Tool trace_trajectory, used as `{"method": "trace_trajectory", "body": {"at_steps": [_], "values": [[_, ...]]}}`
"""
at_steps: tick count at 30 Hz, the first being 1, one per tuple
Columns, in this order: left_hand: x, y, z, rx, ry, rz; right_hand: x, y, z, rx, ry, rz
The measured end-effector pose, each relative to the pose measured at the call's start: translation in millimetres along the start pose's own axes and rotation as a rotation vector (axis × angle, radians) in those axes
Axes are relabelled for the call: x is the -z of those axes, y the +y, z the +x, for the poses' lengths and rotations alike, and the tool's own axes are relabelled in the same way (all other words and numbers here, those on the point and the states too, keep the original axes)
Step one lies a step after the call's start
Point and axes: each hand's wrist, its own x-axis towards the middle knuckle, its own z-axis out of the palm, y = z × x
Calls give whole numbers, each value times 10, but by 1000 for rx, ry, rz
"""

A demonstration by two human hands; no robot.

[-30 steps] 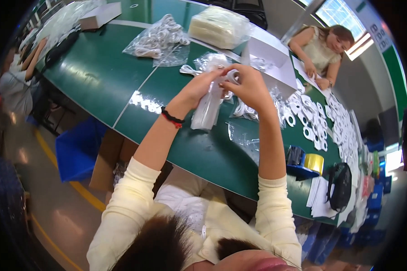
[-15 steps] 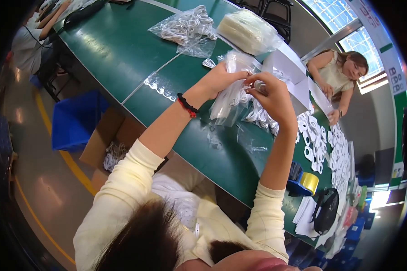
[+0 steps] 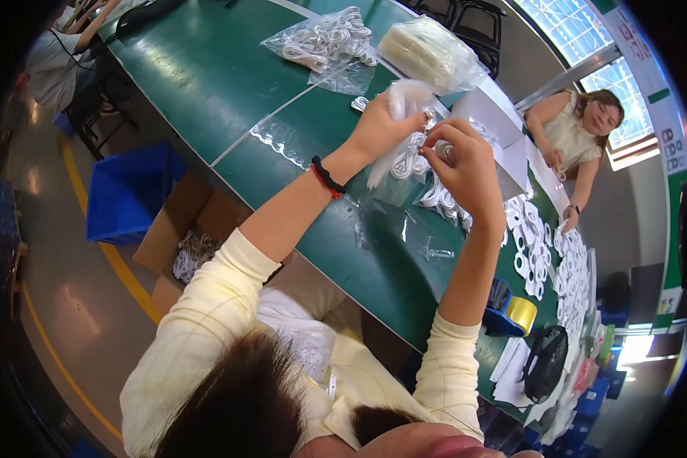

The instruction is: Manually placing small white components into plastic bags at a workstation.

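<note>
My left hand [image 3: 383, 131] is closed on a bunch of clear plastic bags [image 3: 411, 98] above the green table. A coiled white cable [image 3: 407, 162] shows at the bag below its fingers; whether it lies fully inside, I cannot tell. Close beside it, my right hand [image 3: 469, 169] has thumb and forefinger pinched at the bag's edge. Another white cable coil [image 3: 445, 153] is tucked within its curled fingers. Just under the right hand, several more cable coils [image 3: 439, 197] lie on the table.
Beyond my hands are a bag of white cables [image 3: 320, 46], a stack of plastic bags [image 3: 427, 53] and a white box [image 3: 504, 156]. White ring-ended parts [image 3: 534, 244] spread rightward, near a tape dispenser [image 3: 511, 309]. A co-worker [image 3: 569, 141] sits across. A blue bin [image 3: 130, 191] stands left.
The white cable coil at the bag below my left fingers has come into view. My hands stay close together. The co-worker's near hand has moved down toward the white parts.
</note>
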Motion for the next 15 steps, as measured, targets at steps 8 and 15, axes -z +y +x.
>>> {"method": "trace_trajectory", "body": {"at_steps": [8, 15], "values": [[53, 42, 34, 177, -90, -297, 121, -20, -10, -121, -124, 35], [66, 111, -11, 689, -395, -129, 278, 52, -54, -243, -280, 387]]}}
